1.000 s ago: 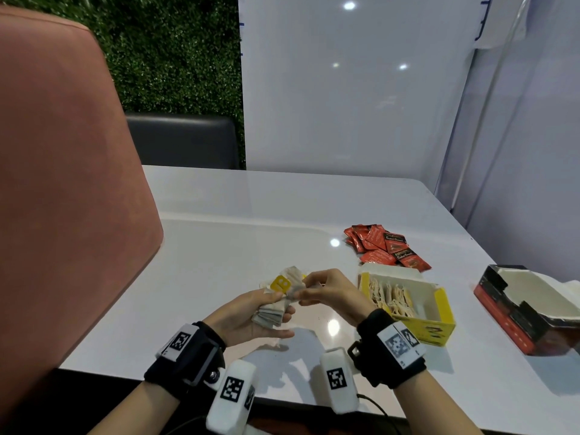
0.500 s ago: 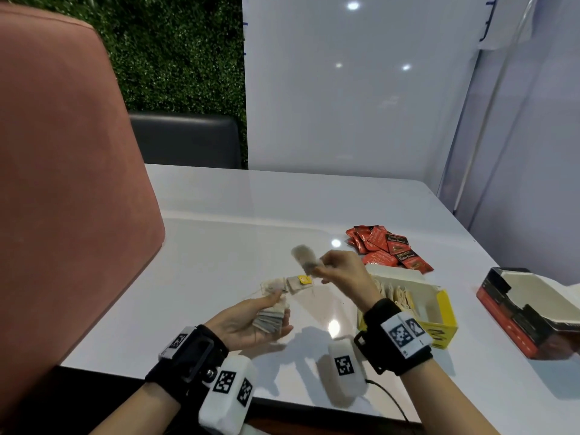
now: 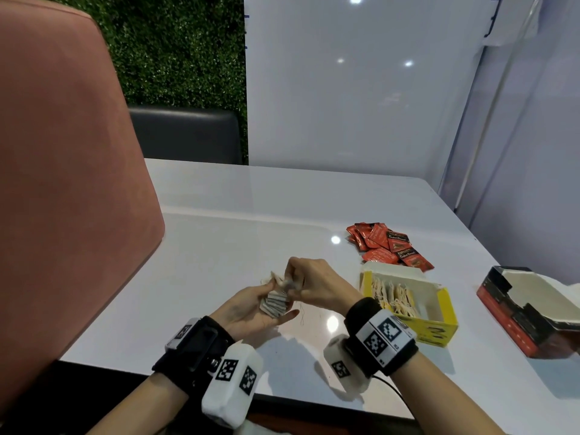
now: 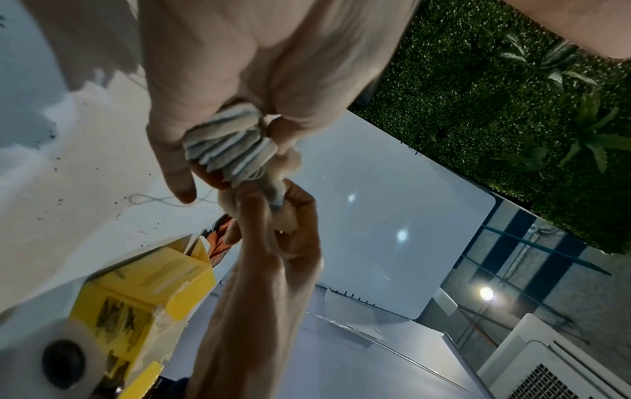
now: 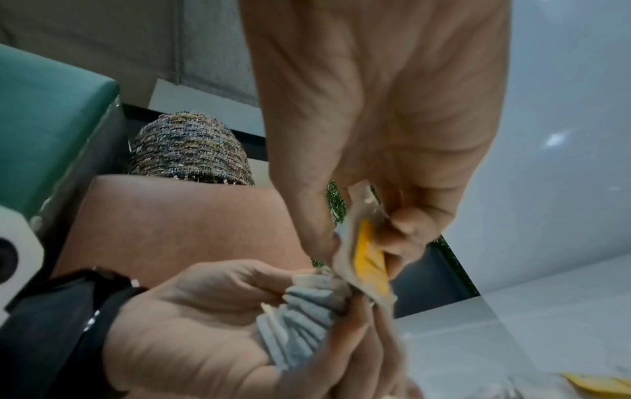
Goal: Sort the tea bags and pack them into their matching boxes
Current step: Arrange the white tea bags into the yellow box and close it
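My left hand (image 3: 255,310) lies palm up just above the table and grips a stack of pale paper tea bags (image 3: 274,304) (image 4: 229,143) (image 5: 304,321). My right hand (image 3: 309,285) is right against it and pinches one tea bag with a yellow tag (image 5: 370,256) at the stack's end. To the right stands the open yellow box (image 3: 439,312) (image 4: 136,305) holding several pale tea bags (image 3: 394,296). Behind it lies a heap of red tea sachets (image 3: 387,246). The open red and black box (image 3: 514,309) sits at the far right.
A loose thread (image 4: 153,200) lies on the white table (image 3: 238,233) under my hands. A pink chair back (image 3: 62,189) fills the left side. A dark seat (image 3: 188,135) stands beyond the table's far edge, with a white panel behind.
My right hand had lifted a single tea bag up and away from the stack. It has now come back down against the stack in my left hand.
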Available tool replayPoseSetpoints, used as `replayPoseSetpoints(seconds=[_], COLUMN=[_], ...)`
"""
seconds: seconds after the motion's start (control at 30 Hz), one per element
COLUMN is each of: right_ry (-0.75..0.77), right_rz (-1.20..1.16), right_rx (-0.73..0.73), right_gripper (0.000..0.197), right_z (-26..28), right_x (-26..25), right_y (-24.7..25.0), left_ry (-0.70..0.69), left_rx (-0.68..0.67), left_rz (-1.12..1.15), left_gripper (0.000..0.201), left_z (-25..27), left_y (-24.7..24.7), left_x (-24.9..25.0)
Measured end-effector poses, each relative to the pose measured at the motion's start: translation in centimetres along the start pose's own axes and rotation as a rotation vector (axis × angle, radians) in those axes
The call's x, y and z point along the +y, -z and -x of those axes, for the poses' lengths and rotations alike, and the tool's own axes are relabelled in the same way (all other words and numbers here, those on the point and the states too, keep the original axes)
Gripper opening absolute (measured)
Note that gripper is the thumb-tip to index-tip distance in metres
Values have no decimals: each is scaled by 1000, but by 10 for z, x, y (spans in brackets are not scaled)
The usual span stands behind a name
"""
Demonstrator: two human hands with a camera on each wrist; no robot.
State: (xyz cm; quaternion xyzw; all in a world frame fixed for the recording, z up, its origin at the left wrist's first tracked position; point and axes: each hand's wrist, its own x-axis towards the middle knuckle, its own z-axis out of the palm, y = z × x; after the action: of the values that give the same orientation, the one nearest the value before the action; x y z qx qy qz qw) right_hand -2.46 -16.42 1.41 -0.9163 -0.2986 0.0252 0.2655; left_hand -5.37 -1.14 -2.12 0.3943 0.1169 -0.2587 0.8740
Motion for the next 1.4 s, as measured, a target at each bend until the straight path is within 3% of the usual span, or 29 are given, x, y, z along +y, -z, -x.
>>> replayPoseSetpoints(seconds=[0.2,0.37,0.53,0.63,0.77,0.87,1.03,1.13,1.23,1.33,1.4], right_ry=[-26,78,83,92,-9,-86,-164,-210,-244,-221,-166], right_rz=[173,385,378,258,-188,-385,-748,-793,-787,-716,-497], right_rx=[144,64,10,-27,25,57,93,108,115,134,186], right_gripper=[19,11,16,17,31,51,43,35,32,24,15], right_z=[-4,3,4,4,9,15,21,22,20,14,7], right_x=[-4,-19,-26,-26,-2,16,20,18,16,19,19], right_y=[4,-11,-8,-2,19,26,24,24,25,27,27], left_ry=[-28,-30,-72,-87,-70,-43,-7,9,49,132,186], left_rx=[-1,8,25,37,48,25,-72,-74,-30,-67,-119], left_rz=[32,80,97,111,92,64,52,53,5,-2,32], left_gripper=[47,41,27,12,4,24,53,51,36,51,53], left_z=[1,1,-4,-3,2,4,6,7,8,9,9], left_y=[-3,-9,-6,-6,2,8,1,-3,-1,7,10], left_x=[1,1,0,2,7,8,6,4,6,7,4])
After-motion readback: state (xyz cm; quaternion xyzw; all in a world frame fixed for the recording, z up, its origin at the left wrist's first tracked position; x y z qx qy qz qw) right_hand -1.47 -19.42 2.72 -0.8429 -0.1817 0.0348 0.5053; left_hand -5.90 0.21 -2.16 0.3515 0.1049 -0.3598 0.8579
